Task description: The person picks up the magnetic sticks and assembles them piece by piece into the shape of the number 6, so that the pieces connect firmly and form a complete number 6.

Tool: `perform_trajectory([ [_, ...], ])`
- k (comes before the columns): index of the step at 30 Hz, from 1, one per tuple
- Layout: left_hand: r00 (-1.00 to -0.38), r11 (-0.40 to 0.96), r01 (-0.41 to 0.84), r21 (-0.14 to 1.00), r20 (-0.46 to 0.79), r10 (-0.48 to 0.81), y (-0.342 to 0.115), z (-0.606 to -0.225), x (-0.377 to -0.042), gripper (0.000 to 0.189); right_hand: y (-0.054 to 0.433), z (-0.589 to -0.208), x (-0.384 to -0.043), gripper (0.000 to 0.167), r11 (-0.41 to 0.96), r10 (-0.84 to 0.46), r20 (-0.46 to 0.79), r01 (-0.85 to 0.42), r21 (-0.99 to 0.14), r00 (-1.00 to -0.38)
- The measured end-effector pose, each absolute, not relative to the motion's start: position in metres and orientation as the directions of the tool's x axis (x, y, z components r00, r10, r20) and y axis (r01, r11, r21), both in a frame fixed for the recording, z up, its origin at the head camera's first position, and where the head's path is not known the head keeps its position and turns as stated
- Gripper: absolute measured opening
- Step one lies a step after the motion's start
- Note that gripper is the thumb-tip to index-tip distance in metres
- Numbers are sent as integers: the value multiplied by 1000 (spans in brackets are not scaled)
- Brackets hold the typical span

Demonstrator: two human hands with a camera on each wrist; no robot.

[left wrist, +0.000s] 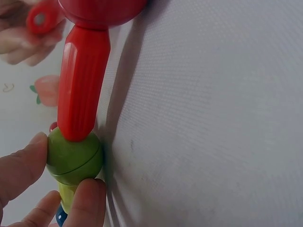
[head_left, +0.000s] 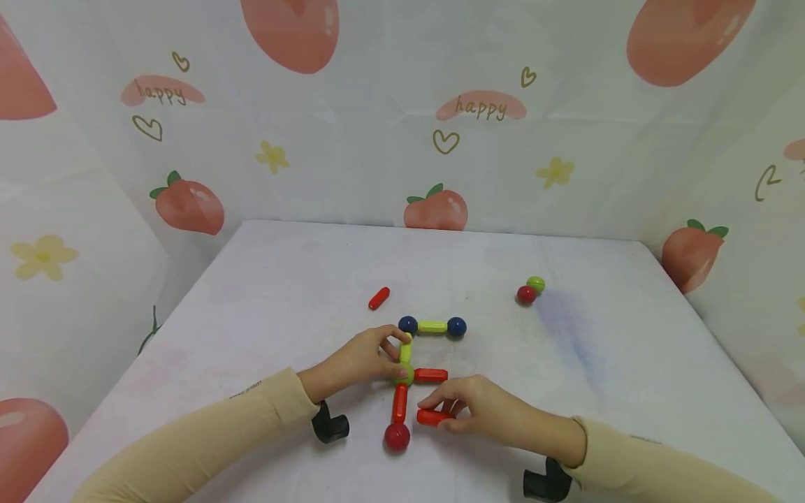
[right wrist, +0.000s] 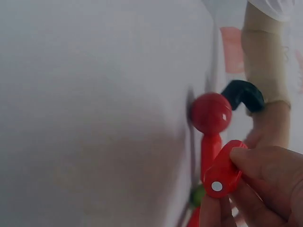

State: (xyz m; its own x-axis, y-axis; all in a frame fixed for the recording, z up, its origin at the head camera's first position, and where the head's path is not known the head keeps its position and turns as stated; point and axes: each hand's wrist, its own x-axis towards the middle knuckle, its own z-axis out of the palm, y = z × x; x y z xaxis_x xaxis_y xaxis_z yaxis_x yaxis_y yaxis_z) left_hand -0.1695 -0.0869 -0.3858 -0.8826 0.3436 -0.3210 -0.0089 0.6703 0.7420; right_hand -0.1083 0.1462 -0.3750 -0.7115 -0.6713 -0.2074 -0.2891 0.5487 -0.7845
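My left hand [head_left: 367, 355] pinches the green ball [left wrist: 75, 156] in the middle of a joined figure of rods and balls. From that ball a yellow-green rod [head_left: 405, 349] runs up to a blue ball [head_left: 407, 324], and a red rod [head_left: 430, 376] points right. Another red rod [left wrist: 84, 82] leads down to a red ball [head_left: 397, 437]. My right hand [head_left: 487, 411] holds a loose red magnetic rod [right wrist: 223, 170] between thumb and fingers, just right of the lower rod and apart from it. The loose rod's end shows a pale metal disc.
At the figure's top a second yellow-green rod [head_left: 432, 327] joins another blue ball [head_left: 456, 327]. A single red rod [head_left: 379, 298] lies farther back. Toward the back right a red ball [head_left: 526, 295] and a green ball [head_left: 536, 283] sit together on the white table [head_left: 302, 279].
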Motion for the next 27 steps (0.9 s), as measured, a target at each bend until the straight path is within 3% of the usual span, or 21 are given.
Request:
perform_trajectory([
  [7, -881, 658, -10, 753, -318, 350, -87, -386, -171, 44, 143, -388, -102, 30, 544, -700, -237, -289, -788, -673],
  [27, -876, 662, -27, 749, -336, 345, -87, -385, -170, 45, 136, -395, -100, 26, 549, -708, -257, -284, -786, -658],
])
